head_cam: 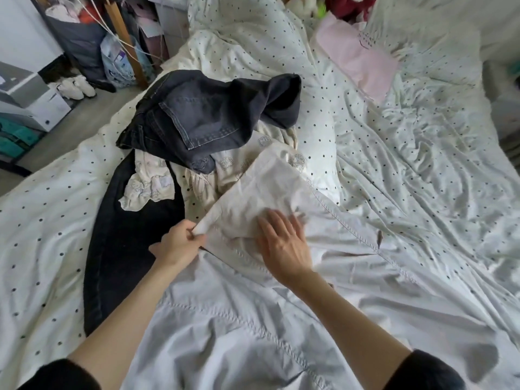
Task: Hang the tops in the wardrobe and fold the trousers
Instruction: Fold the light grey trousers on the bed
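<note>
White trousers (281,319) with stitched seams lie spread over the bed in front of me, one end folded back into a flap. My left hand (180,243) pinches the corner of that flap. My right hand (284,243) lies flat with straight fingers on the folded cloth just to the right. Dark grey jeans (202,119) sit crumpled further back on the bed, over a cream printed garment (149,187). A second dark garment (123,240) stretches along the left of the white trousers.
The bed carries a white duvet with black dots (42,220) and a rumpled sheet (422,164). A pink cloth (363,57) lies at the far right. Bags, boxes and white shoes (76,87) crowd the floor at the left.
</note>
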The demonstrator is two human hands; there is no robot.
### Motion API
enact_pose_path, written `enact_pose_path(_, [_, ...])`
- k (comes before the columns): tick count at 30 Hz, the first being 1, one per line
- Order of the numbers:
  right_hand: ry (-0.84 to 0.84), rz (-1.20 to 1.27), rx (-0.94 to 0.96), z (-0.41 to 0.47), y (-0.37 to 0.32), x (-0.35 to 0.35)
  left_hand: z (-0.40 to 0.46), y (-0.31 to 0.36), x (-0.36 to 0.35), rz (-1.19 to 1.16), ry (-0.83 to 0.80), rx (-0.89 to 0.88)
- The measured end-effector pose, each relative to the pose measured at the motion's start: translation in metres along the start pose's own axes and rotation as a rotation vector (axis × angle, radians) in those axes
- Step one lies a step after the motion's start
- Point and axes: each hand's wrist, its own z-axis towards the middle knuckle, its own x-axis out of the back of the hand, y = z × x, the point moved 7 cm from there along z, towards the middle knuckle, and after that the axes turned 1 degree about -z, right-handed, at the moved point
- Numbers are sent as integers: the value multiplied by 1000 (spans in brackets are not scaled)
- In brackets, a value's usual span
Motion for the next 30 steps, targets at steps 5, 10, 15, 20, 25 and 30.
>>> enact_pose_path(5, [-38,8,-35,-45,17,6,-52,34,7,111,382,-263])
enact_pose_path(10, [21,-6,-221,-137,88,23,-129,89,-67,143,334,-797])
enact_pose_path(15, [50,-41,-412,-259,176,46,-199,135,-176,223,121,-1042])
enact_pose_path(20, [59,-62,-551,-378,251,65,-265,161,-287,468,-79,-1085])
enact_pose_path(25, [37,10,-757,-503,320,72,-317,174,-379,685,-214,-972])
enact_pose_path(30, [27,65,-904,-628,346,63,-407,173,-448,715,-260,-1129])
